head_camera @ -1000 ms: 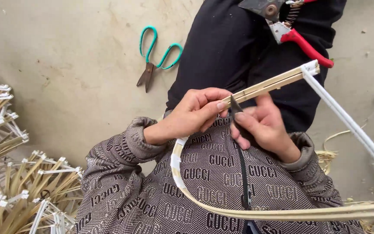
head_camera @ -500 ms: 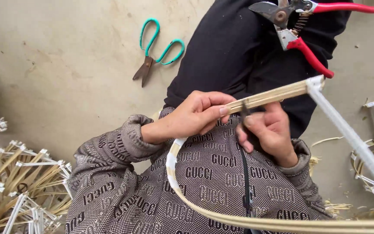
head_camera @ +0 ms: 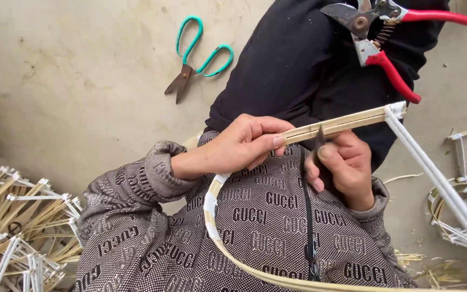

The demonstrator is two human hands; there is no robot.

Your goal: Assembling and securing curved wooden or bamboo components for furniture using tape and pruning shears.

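Note:
My left hand [head_camera: 241, 145] pinches the pale bamboo strip [head_camera: 341, 123] of a curved frame held over my lap. My right hand [head_camera: 344, 165] grips a small dark blade [head_camera: 318, 143] with its tip set against the strip's underside. A white-wrapped rod [head_camera: 439, 181] runs down to the right from the strip's taped corner. The frame's bent part [head_camera: 228, 249] curves below my arms, wrapped in white tape at the bend.
Teal-handled scissors [head_camera: 198, 57] lie on the concrete floor at upper left. Red-handled pruning shears [head_camera: 385, 38] rest on my dark trouser leg at top right. Piles of bamboo frames with white-taped joints [head_camera: 17, 227] sit at left, more bamboo pieces [head_camera: 460, 200] at right.
The view has shifted a little, so the shears and scissors sit lower in the frame. My right hand has slid the blade slightly rightwards along the strip; my left hand keeps its pinch.

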